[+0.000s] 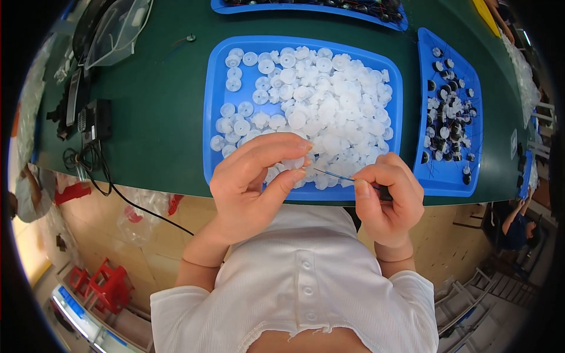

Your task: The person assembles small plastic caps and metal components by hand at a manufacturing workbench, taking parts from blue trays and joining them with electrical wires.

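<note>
My left hand [250, 182] pinches a translucent white plastic cap [292, 163] between thumb and fingertips, above the near edge of a blue tray [210, 100]. Many similar round caps [335, 100], some with scalloped rims, are heaped in that tray. In my right hand [393, 197], thumb and forefinger grip thin blue and dark wires [335, 175], whose tips point left at the cap without visibly reaching it. Something dark shows inside the curled right fingers; its shape is mostly hidden.
Right of the caps, another blue tray [432, 181] holds small black-and-white wired parts [450, 120]. A third blue tray [235, 8] lies far back. At left are a clear bin [120, 35], a black device [96, 120] and its cable [150, 207]. Another person [516, 229] is far right.
</note>
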Demonstrator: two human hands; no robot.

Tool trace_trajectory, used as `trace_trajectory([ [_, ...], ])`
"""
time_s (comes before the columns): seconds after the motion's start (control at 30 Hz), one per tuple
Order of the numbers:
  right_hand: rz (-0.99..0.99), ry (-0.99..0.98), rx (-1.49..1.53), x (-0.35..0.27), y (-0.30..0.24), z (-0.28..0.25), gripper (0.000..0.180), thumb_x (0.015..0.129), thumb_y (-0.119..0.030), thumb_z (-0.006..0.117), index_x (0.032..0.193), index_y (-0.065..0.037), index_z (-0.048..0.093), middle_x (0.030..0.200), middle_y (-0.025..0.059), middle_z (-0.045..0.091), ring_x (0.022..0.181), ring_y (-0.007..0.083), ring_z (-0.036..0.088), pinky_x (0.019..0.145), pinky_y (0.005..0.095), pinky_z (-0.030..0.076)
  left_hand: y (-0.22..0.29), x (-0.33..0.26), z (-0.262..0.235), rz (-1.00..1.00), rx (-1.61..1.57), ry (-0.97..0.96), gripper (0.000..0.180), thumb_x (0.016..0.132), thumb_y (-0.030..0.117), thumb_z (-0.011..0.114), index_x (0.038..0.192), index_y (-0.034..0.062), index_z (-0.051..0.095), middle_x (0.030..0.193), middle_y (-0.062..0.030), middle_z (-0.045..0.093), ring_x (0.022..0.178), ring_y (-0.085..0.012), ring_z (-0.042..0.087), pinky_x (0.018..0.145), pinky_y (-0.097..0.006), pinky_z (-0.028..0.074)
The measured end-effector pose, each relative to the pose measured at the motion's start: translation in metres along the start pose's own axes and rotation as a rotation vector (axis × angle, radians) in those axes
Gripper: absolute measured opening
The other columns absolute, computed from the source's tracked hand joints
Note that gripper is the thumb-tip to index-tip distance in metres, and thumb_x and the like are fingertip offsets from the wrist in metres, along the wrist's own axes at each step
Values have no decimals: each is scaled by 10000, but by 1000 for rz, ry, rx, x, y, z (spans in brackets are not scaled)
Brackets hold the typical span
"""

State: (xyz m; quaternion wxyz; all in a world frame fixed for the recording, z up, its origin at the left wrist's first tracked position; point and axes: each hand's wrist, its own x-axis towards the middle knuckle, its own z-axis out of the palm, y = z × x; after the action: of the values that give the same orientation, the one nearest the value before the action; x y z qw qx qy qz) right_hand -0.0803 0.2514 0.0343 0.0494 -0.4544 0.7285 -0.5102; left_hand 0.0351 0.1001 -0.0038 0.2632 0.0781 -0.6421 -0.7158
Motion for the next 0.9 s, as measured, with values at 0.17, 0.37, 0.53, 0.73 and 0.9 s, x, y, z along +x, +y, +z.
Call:
trace_trajectory([
  [0.17, -2, 5, -19, -1, 0, 0, 139, 664, 62, 660, 774, -6, 611, 599, 29, 495, 455, 95, 413, 396, 218, 293, -1, 1, -8, -125, -167, -26, 288, 741, -62, 660, 1022, -42, 602, 1067, -150, 584, 942, -193, 569, 784, -302, 474],
  [0.37, -38, -12, -75, 3, -8, 3, 173, 620, 59, 685, 765, -19, 632, 574, 30, 471, 425, 119, 405, 379, 234, 286, -8, 1, -13, -511, -891, -97, 318, 825, 58, 620, 1120, -29, 540, 1082, -158, 572, 923, -196, 568, 768, -304, 476],
  [0.53, -104, -1, -137, 5, -9, 6, 206, 579, 43, 693, 764, -27, 632, 566, 30, 444, 422, 142, 423, 371, 244, 302, -8, 2, -13, -550, -1022, -158, 325, 850, 56, 586, 1153, -30, 506, 1083, -166, 569, 934, -204, 572, 770, -307, 486],
  [0.73, -111, 5, -158, 6, -9, 7, 209, 568, 45, 686, 757, -24, 628, 573, 35, 445, 428, 148, 435, 370, 248, 320, -9, 1, -12, -544, -1047, -161, 317, 857, 58, 581, 1147, -39, 495, 1090, -171, 567, 909, -192, 585, 760, -311, 488],
  [0.9, -127, -6, -189, 7, -9, 8, 208, 567, 43, 686, 754, -22, 621, 575, 35, 443, 430, 151, 438, 370, 249, 324, -7, 0, -12, -571, -1021, -118, 287, 859, 57, 581, 1120, -41, 511, 1079, -163, 575, 879, -182, 594, 742, -314, 487],
])
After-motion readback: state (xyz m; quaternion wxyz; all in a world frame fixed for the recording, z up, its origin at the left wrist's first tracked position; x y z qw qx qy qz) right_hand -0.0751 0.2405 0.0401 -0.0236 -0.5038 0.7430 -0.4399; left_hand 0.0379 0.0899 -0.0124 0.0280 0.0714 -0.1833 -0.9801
